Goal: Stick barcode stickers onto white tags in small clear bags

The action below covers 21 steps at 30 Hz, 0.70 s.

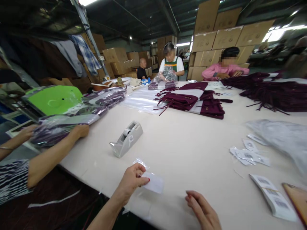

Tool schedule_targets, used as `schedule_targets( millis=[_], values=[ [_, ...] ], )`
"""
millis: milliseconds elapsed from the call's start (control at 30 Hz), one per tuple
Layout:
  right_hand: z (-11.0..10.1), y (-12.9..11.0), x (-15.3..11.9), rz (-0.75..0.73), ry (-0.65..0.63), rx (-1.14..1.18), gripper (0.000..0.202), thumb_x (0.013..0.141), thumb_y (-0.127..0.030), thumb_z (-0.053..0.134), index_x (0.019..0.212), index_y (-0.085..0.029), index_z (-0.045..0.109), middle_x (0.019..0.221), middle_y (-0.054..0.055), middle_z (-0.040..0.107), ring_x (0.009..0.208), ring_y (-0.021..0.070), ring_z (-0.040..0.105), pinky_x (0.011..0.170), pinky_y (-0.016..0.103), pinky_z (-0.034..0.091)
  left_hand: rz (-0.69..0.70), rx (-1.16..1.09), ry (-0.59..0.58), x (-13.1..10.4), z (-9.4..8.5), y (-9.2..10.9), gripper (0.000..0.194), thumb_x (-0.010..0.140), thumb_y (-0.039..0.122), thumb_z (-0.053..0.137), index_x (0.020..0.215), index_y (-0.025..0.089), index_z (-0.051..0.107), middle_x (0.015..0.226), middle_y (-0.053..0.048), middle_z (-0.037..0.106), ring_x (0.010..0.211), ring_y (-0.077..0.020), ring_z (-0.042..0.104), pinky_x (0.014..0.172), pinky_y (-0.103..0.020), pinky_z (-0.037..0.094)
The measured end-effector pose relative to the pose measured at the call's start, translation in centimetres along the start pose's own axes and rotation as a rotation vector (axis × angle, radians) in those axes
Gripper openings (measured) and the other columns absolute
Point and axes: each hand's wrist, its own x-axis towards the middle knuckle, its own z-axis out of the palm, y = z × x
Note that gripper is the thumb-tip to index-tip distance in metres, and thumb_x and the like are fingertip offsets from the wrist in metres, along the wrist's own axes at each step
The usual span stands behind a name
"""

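Note:
My left hand (131,179) pinches a small white card (154,183) between thumb and fingers, just above the near part of the table. A bit of clear plastic film (141,163) shows behind those fingers. To the right of the card, my right hand (202,210) is half curled, its thumb and forefinger close together; I see nothing in it, and its other fingers are mostly hidden. A grey tape dispenser (127,139) stands on the table beyond my left hand.
Several barcode labels (249,155) and a banded label stack (273,196) lie right, near clear plastic bags (280,137). Maroon fringed bags (192,97) are piled across the white table (172,140). At left, a co-worker's hands (81,131) handle a plastic-wrapped bag (62,126). Other people work opposite.

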Motion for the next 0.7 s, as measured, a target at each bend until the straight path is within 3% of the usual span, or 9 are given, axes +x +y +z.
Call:
schedule_targets(
  millis=[100, 200, 333, 433, 600, 700],
  values=[
    [2.7, -2.1, -1.0, -0.002, -0.035, 0.154, 0.037, 0.067, -0.054, 0.064, 0.078, -0.019, 0.066, 0.067, 0.001, 0.063, 0.065, 0.0165, 0.056, 0.06, 0.024, 0.043, -0.011, -0.071, -0.164, -0.7, 4.2, 0.3, 0.03, 0.048, 0.021, 0.068, 0.07, 0.017, 0.048, 0.048, 0.01, 0.042, 0.048, -0.0075, 0.04, 0.05, -0.021, 0.031],
    [2.8, -2.7, -1.3, 0.05, -0.062, 0.245, 0.033, 0.062, -0.049, 0.071, 0.062, -0.017, 0.062, 0.054, -0.002, 0.053, 0.052, 0.0112, 0.044, 0.05, 0.022, 0.034, -0.002, -0.123, -0.252, -0.9, 7.0, 0.5, 0.031, 0.05, 0.02, 0.067, 0.078, 0.016, 0.054, 0.05, 0.009, 0.045, 0.048, -0.0077, 0.041, 0.05, -0.021, 0.031],
    [1.0, -2.5, -1.6, 0.119, 0.025, 0.317, 0.033, 0.06, -0.048, 0.073, 0.061, -0.016, 0.062, 0.054, -0.003, 0.053, 0.053, 0.0102, 0.042, 0.05, 0.021, 0.033, -0.057, -0.196, -0.34, -1.1, 8.6, 0.5, 0.039, 0.052, 0.023, 0.066, 0.09, 0.014, 0.061, 0.05, 0.01, 0.041, 0.045, -0.0066, 0.04, 0.047, -0.02, 0.031],
    [-0.3, -2.5, -1.3, 0.085, 0.072, 0.264, 0.032, 0.061, -0.047, 0.073, 0.063, -0.016, 0.063, 0.056, -0.002, 0.053, 0.054, 0.0111, 0.043, 0.05, 0.021, 0.034, -0.12, -0.124, -0.457, -1.5, 9.5, 0.0, 0.024, 0.054, 0.028, 0.066, 0.071, 0.012, 0.061, 0.048, 0.007, 0.046, 0.044, -0.0079, 0.046, 0.044, -0.02, 0.033],
    [-1.3, -2.1, -0.2, 0.073, 0.187, 0.363, 0.032, 0.059, -0.046, 0.074, 0.072, -0.018, 0.066, 0.067, 0.001, 0.062, 0.063, 0.0151, 0.052, 0.057, 0.024, 0.043, -0.186, -0.211, -0.381, -2.1, 11.3, -1.1, 0.033, 0.055, 0.043, 0.068, 0.058, 0.015, 0.05, 0.045, 0.0, 0.056, 0.036, -0.0104, 0.052, 0.036, -0.018, 0.025],
    [-0.9, -1.5, -0.1, 0.109, 0.238, 0.438, 0.032, 0.057, -0.045, 0.075, 0.066, -0.016, 0.066, 0.06, 0.0, 0.061, 0.058, 0.0139, 0.05, 0.055, 0.024, 0.042, -0.208, -0.271, -0.33, -2.5, 12.5, -1.6, 0.037, 0.053, 0.047, 0.069, 0.058, 0.015, 0.05, 0.04, 0.0, 0.056, 0.034, -0.0111, 0.052, 0.034, -0.017, 0.025]
  ],
)
